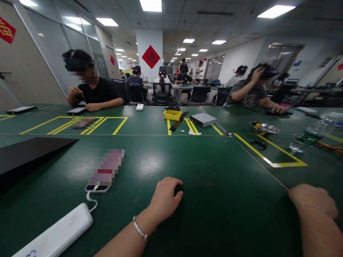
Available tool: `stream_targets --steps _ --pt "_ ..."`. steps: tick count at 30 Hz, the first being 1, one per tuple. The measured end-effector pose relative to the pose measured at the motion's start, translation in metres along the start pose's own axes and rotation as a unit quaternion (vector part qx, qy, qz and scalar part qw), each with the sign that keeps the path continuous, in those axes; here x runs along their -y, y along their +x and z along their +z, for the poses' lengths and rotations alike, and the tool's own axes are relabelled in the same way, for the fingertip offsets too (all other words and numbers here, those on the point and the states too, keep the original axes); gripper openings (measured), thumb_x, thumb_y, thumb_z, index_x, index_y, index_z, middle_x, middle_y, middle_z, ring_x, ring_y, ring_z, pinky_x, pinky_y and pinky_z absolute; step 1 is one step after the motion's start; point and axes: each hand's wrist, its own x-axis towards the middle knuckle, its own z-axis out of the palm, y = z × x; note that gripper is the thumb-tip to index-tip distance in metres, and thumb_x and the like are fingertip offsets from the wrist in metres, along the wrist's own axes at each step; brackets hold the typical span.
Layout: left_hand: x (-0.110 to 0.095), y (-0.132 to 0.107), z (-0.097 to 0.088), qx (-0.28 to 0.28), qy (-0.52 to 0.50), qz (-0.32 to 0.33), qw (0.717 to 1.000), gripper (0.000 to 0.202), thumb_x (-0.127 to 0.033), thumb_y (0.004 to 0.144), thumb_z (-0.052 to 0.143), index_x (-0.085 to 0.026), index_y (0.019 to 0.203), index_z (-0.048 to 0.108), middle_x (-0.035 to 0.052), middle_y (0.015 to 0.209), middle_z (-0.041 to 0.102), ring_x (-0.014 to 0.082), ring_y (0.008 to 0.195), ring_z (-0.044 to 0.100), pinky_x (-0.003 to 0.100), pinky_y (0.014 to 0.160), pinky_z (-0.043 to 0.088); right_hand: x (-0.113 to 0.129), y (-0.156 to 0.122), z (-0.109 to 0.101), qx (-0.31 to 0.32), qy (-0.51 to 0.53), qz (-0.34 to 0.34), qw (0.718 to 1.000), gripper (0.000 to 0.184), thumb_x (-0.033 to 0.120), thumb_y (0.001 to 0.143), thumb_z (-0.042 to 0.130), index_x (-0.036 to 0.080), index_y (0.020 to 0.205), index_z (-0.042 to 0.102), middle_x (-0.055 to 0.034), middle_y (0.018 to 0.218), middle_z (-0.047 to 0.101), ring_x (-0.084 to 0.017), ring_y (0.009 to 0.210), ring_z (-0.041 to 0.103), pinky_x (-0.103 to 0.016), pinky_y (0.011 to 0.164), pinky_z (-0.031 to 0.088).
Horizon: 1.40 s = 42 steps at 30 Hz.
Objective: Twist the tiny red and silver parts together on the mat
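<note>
On the green tabletop [227, 220] my left hand [166, 199] rests palm down, its fingers slightly bent and the thumb apart from them. Nothing shows in its grasp. A bracelet [140, 228] circles that wrist. My right hand [312, 199] is at the right side of the view, blurred, its fingers hidden behind the back of the hand. To the left of my left hand lies a phone [102, 188] with its screen pixelated. A short white cable [93, 204] joins it to a white power bank [58, 233].
A dark panel [27, 153] lies at left. Farther off are a yellow tray [172, 114], a grey box [202, 120], a metal bowl [268, 129], a black bracket [258, 145] and a tilted plastic bottle [314, 132]. Two people with headsets sit across the table.
</note>
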Motion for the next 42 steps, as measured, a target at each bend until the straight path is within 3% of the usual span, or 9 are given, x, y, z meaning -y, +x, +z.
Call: stream_targets --steps 5,10,15,21,25,28,31,36,42 --pt "-0.001 0.001 0.001 -0.002 0.004 -0.003 1.000 0.024 -0.021 0.073 0.052 -0.023 0.096 0.057 0.0037 0.099 0.060 0.0216 0.100 0.051 0.041 0.088 0.038 0.008 -0.018 -0.007 -0.035 0.014 -0.037 0.999 0.057 0.032 0.069 0.043 0.008 0.120 0.049 -0.0318 0.112 0.038 -0.038 0.106 0.040 -0.043 0.059 0.032" --pt "0.001 0.002 0.003 -0.008 0.001 -0.010 1.000 0.025 -0.022 0.072 0.053 -0.023 0.097 0.057 0.0037 0.099 0.061 0.0215 0.099 0.052 0.041 0.088 0.038 0.055 -0.080 -0.007 -0.080 0.076 -0.294 0.949 0.039 0.034 0.074 0.037 0.017 0.101 0.061 -0.0173 0.100 0.052 -0.026 0.086 0.052 -0.036 0.064 0.037" --pt "0.003 -0.001 0.009 -0.023 -0.036 -0.026 0.999 0.041 -0.027 0.068 0.061 -0.022 0.106 0.047 0.0035 0.098 0.062 0.0210 0.094 0.055 0.039 0.084 0.041 0.109 -0.199 0.026 0.131 0.250 -0.478 0.832 0.025 0.035 0.074 0.043 0.021 0.088 0.058 -0.0018 0.076 0.056 -0.015 0.065 0.051 -0.028 0.059 0.040" --pt "-0.004 -0.004 0.012 -0.015 -0.078 -0.030 0.996 0.025 -0.019 0.073 0.052 -0.021 0.097 0.046 0.0023 0.086 0.062 0.0163 0.078 0.059 0.029 0.068 0.045 0.115 -0.293 0.056 0.281 0.327 -0.532 0.729 0.015 0.025 0.073 0.048 0.022 0.087 0.051 0.0012 0.071 0.056 -0.013 0.065 0.052 -0.026 0.062 0.041" --pt "-0.006 -0.002 0.008 -0.030 -0.091 -0.032 0.995 0.016 -0.019 0.075 0.048 -0.022 0.091 0.048 -0.0004 0.078 0.059 0.0136 0.069 0.056 0.026 0.063 0.043 0.115 -0.258 0.043 0.253 0.268 -0.568 0.736 0.022 0.031 0.077 0.044 0.021 0.095 0.051 -0.0044 0.087 0.060 -0.016 0.081 0.055 -0.031 0.074 0.042" --pt "-0.003 0.002 0.007 -0.047 -0.145 -0.062 0.986 0.016 -0.019 0.077 0.045 -0.021 0.092 0.048 -0.0016 0.074 0.058 0.0121 0.065 0.056 0.025 0.062 0.043 0.106 -0.187 0.025 -0.003 0.151 -0.542 0.826 0.032 0.033 0.073 0.049 0.017 0.101 0.054 -0.0132 0.107 0.053 -0.027 0.104 0.045 -0.044 0.088 0.033" --pt "0.002 0.005 0.008 -0.066 -0.230 -0.076 0.968 0.018 -0.016 0.076 0.043 -0.020 0.093 0.047 -0.0001 0.078 0.059 0.0126 0.074 0.058 0.026 0.068 0.044 0.075 -0.109 0.010 -0.177 0.052 -0.362 0.914 0.048 0.037 0.071 0.049 0.013 0.112 0.052 -0.0230 0.124 0.038 -0.042 0.117 0.025 -0.057 0.082 0.027" --pt "0.006 0.005 0.009 -0.066 -0.274 -0.093 0.955 0.017 -0.020 0.078 0.044 -0.019 0.094 0.048 0.0014 0.080 0.059 0.0139 0.074 0.057 0.027 0.069 0.043 0.019 -0.026 0.002 -0.069 0.015 -0.127 0.989 0.050 0.044 0.070 0.044 0.018 0.110 0.055 -0.0275 0.116 0.043 -0.048 0.108 0.035 -0.056 0.061 0.035" --pt "0.008 0.006 0.009 -0.065 -0.306 -0.104 0.944 0.016 -0.029 0.080 0.043 -0.019 0.093 0.048 0.0010 0.076 0.058 0.0137 0.070 0.055 0.028 0.067 0.042 0.003 0.006 0.011 0.010 -0.032 -0.120 0.992 0.022 0.019 0.060 0.050 0.014 0.077 0.064 -0.0263 0.099 0.053 -0.039 0.093 0.051 -0.040 0.053 0.036"
